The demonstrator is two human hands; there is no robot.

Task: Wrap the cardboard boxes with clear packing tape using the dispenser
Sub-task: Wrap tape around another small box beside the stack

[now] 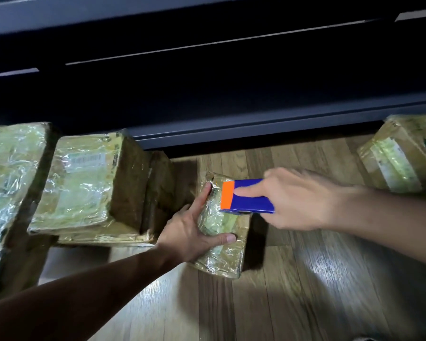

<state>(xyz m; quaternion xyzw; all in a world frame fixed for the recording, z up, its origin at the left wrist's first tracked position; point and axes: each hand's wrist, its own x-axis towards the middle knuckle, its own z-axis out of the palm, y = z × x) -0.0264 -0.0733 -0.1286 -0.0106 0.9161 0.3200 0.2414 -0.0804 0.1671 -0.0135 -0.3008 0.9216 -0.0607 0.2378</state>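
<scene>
On the wooden floor (305,303) closest to the viewer, two bare forearms reach forward from the lower edge. Just beyond them a small box (221,257) sits on the boards, already covered in shiny, wrinkled clear tape. The left hand (194,232) braces it from the left side: its fingers are spread wide and fairly straight, the thumb lying across the box's top and the index finger running along the far left edge. Over the far end of the same box, the right hand (298,200) grips the dispenser (246,200), a blue block with an orange end that points left and rests on or just above the box's top. Its index finger is stretched along the blue face, and the other fingers fold around the back. This hand is a little blurred.

Left of the small box stands a stack of taped boxes: a wide upper box (81,183) with a pale label on a flatter lower box (103,238). Another large taped box (8,173) sits at the far left edge. Well apart on the right, a further taped box (401,153) lies tilted on the floor. Behind everything runs dark furniture (231,94) with long horizontal edges.
</scene>
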